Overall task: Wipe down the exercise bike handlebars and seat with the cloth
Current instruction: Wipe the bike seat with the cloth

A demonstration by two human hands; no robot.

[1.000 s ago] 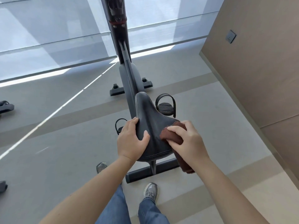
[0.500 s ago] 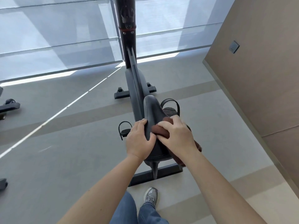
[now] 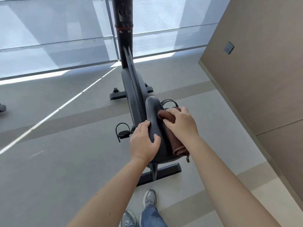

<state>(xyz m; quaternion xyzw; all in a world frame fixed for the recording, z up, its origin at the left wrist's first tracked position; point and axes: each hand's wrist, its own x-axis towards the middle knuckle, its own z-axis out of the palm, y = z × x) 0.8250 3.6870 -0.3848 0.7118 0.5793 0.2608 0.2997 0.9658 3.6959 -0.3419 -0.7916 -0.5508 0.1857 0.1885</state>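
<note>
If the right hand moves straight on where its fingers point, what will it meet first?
Probably the front part of the seat, with the cloth ahead of the right hand; depth is unclear.

Blue jeans (image 3: pixel 152 216), grey laced sneakers (image 3: pixel 149 198)
</note>
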